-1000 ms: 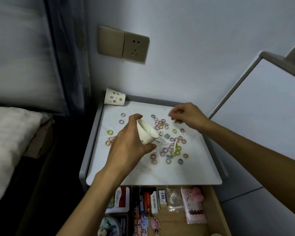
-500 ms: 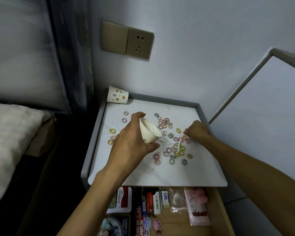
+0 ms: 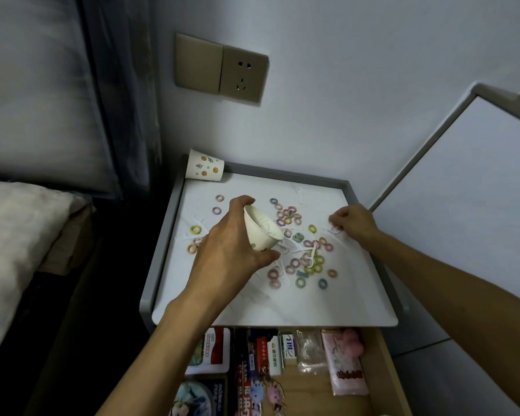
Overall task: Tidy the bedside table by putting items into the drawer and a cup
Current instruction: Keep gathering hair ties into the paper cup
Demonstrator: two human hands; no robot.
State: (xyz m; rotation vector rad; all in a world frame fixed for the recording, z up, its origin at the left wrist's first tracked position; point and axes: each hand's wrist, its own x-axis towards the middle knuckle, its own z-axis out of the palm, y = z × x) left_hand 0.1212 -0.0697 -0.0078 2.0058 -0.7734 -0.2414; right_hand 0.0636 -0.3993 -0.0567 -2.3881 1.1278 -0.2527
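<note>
left hand (image 3: 227,250) grasping cup (image 3: 261,228), mouth tipped right, above bench (image 3: 222,304) | right hand (image 3: 353,220) pinched over white pick at right edge, contents unclear | rings (image 3: 297,235) strewn between hands | cup lies left of right hand; drawer (image 3: 372,367) open

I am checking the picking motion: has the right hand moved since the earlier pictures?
Yes. The right hand went from above the middle ring cluster toward the table's right rim, down onto the top.
</note>
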